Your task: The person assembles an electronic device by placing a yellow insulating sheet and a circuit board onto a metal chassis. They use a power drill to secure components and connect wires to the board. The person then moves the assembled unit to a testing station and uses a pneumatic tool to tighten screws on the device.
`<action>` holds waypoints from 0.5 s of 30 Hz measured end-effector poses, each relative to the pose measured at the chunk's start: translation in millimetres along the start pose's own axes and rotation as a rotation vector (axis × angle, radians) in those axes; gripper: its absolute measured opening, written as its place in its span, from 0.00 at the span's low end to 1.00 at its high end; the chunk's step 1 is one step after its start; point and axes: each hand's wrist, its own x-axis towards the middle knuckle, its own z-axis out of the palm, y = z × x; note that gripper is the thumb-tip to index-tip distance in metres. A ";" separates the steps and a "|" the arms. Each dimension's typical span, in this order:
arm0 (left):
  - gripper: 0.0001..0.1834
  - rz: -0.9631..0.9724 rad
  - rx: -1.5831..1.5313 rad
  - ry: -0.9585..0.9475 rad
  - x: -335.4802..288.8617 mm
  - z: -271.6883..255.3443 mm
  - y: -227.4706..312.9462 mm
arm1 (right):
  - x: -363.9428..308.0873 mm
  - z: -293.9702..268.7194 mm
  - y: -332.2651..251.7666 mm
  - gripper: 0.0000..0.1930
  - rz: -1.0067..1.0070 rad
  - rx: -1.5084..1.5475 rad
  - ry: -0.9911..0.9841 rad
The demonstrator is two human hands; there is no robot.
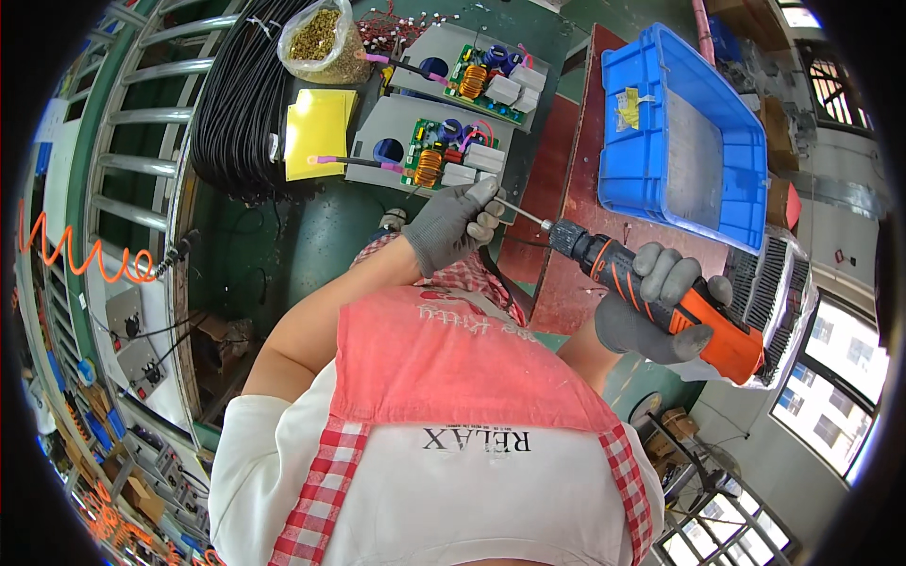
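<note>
My right hand [634, 326], in a grey glove, is wrapped round an orange and black electric screwdriver [719, 338]. Its long thin bit [523, 211] points left toward my left hand [445, 226]. That hand is gloved too, with the fingers closed together at the bit's tip; anything small between them is hidden. Just beyond it lies a grey metal plate [370, 143] carrying a green circuit board with a copper coil [428, 168], white blocks and blue cylinders. A similar plate with a board [472, 83] sits behind it.
A clear bag of small brass-coloured parts [316, 42], yellow sheets [319, 132] and a bundle of black cables [231, 113] stand at the left. On the right is a blue plastic bin [632, 174] on a red surface [580, 274]. An orange coiled hose [109, 264] hangs far left.
</note>
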 end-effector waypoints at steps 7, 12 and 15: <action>0.12 0.058 0.047 0.060 -0.7 7.1 -30.2 | -11.5 -31.6 -2.7 0.25 0.055 0.084 0.093; 0.16 0.050 0.093 0.087 11.8 -12.4 -51.7 | -14.1 -30.0 10.6 0.22 0.107 0.035 0.241; 0.18 0.063 0.329 0.239 15.5 -16.8 -63.7 | -20.8 -38.4 27.6 0.21 0.136 -0.029 0.252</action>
